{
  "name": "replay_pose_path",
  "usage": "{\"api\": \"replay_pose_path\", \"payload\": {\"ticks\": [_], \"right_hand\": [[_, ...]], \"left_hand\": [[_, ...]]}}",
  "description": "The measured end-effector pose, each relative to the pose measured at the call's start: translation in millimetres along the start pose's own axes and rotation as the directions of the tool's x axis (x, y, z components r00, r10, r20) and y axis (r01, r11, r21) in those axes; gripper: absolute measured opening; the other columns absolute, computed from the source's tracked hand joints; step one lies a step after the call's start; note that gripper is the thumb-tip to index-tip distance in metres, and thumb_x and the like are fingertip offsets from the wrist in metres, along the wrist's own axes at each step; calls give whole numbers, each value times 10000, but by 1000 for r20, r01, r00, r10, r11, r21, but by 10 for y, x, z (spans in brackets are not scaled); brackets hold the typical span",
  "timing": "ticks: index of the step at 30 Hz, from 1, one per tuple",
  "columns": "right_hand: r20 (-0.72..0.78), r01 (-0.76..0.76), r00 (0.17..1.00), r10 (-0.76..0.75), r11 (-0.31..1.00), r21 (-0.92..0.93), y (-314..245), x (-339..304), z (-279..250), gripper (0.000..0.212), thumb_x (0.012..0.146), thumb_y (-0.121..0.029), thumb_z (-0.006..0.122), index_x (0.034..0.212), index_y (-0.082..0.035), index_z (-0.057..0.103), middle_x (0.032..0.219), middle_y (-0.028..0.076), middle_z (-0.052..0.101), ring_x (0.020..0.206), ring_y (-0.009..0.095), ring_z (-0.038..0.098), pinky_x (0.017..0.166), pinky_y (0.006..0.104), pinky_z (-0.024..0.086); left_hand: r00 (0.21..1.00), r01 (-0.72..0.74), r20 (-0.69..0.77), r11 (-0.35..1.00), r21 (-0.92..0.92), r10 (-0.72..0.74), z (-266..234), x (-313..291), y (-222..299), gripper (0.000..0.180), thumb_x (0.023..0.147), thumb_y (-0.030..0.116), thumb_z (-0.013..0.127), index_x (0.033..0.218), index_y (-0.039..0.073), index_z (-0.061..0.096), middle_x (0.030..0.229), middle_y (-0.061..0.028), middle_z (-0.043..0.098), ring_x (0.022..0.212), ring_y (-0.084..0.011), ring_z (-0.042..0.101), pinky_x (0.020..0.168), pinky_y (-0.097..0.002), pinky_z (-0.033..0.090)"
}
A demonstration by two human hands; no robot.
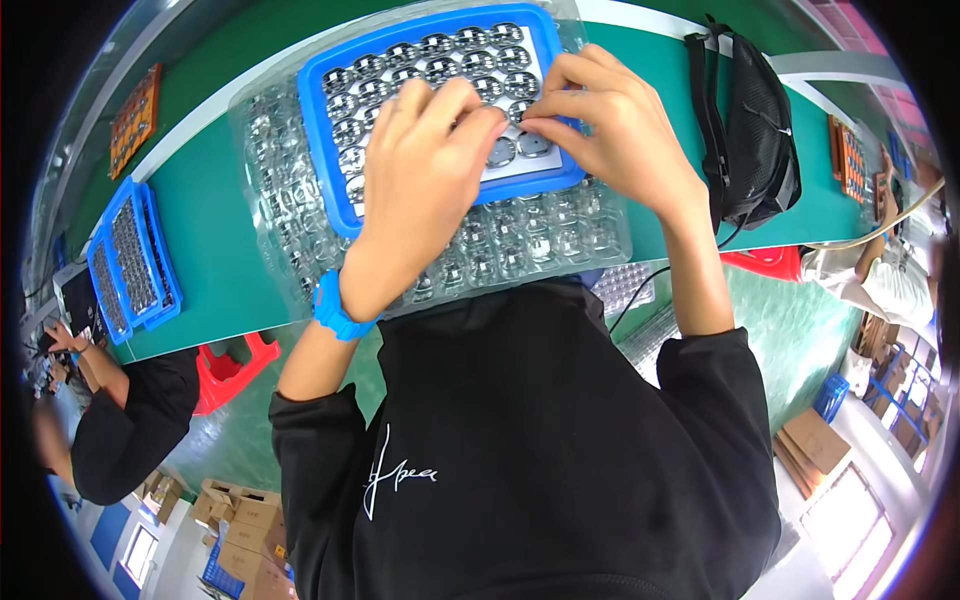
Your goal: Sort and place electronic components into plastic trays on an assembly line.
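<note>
Head view showed both hands meeting over the blue plastic tray (325, 85) of small round metal parts (533, 144) on the green counter (215, 240): left hand (425, 165) and right hand (605, 125), fingers pinched together on one part, apparently seating it; the next move likely called for a precise press.

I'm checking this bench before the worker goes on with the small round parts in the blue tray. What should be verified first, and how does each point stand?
1. Both hands over the blue tray: ok, left hand and right hand meet above it.
2. Part in the fingertips' grip: cannot tell, fingers hide it.
3. Tray seated flat on the clear blister sheet: ok.
4. Tray pockets filled: mostly ok; the area under the hands is hidden.
5. Black bag apart from the tray: ok.
6. Wristband away from the parts: not ok, it lies over the sheet's edge.
</note>
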State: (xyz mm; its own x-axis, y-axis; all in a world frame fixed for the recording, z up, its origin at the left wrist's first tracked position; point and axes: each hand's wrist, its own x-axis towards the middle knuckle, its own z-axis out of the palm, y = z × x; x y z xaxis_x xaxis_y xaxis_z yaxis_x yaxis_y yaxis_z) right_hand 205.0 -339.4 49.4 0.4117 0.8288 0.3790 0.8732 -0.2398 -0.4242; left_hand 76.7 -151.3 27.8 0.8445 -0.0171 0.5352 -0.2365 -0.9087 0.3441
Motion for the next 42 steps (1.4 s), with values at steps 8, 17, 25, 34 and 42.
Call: {"api": "replay_pose_path", "payload": {"ticks": [8, 17, 25, 34, 42], "right_hand": [[51, -53, 997, 55, 998, -46, -55, -10, -68, 130, 796, -80, 861, 912, -49, 810, 894, 29, 678, 880, 251, 603, 796, 386, 532], [3, -22, 1000, 22, 999, -37, -31, -37, 9, 117, 827, -120, 848, 913, -56, 801, 912, 38, 676, 909, 255, 616, 790, 391, 533], [-65, -9, 998, 9, 1000, -2, 44, -67, 32, 97, 829, -112, 831, 879, -47, 779, 913, 22, 673, 930, 247, 628, 792, 400, 556], [268, -198, 952, 148, 965, 170, 45, -63, -129, 118, 878, -136, 759, 900, -20, 775, 1210, 102, 706, 1329, 368, 565, 1020, 451, 525], [-129, -45, 990, 60, 993, 112, 28, -140, 74, 248, 779, -129, 880, 997, -75, 774, 1002, 40, 649, 957, 272, 627, 787, 416, 544]], "left_hand": [[984, -163, 85, 982, 100, 155, -57, 141, -93, 117, 880, 161, 812, 903, 84, 728, 959, -20, 606, 946, -270, 561, 834, -418, 477], [976, -185, 118, 983, -12, 185, -128, 175, -170, 96, 867, 134, 823, 931, 94, 764, 947, -10, 659, 949, -269, 592, 851, -406, 488], [927, -219, 320, 975, 37, 196, -269, 377, -75, 143, 854, 128, 829, 954, 79, 739, 964, -25, 649, 966, -280, 583, 836, -415, 481], [880, -253, 425, 967, 43, 211, -280, 504, -28, 104, 855, 110, 815, 933, 62, 765, 919, -30, 676, 949, -283, 591, 831, -417, 493], [909, -194, 377, 981, -1, 180, -326, 475, -73, 115, 855, 101, 829, 943, 68, 764, 950, -19, 678, 905, -280, 572, 802, -409, 505]]}}
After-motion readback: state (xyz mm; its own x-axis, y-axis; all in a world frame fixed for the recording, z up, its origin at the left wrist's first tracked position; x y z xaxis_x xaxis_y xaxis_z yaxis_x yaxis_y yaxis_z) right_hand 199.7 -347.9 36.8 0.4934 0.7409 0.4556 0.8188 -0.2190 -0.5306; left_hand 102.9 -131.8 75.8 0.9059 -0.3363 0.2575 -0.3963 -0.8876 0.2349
